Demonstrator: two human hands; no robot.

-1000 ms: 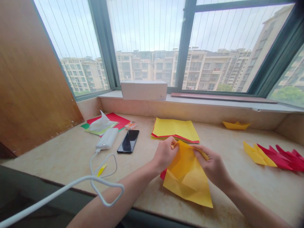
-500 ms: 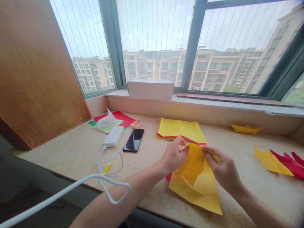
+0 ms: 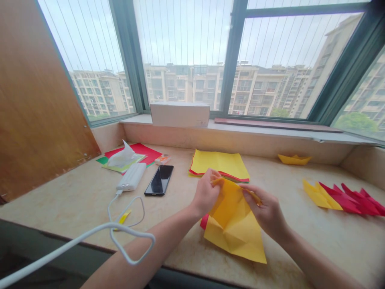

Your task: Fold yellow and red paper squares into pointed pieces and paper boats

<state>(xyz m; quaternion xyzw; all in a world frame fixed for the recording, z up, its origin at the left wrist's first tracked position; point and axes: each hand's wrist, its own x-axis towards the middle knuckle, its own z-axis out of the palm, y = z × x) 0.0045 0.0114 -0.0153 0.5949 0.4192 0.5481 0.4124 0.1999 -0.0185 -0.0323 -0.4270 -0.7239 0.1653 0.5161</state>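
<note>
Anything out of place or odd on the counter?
Nothing spilled or torn. The white cable from the power bank loops off the front edge of the counter, beside the left forearm, where it could snag. A crumpled tissue lies on the red and green sheets. The left hand and right hand pinch the yellow sheet.
</note>
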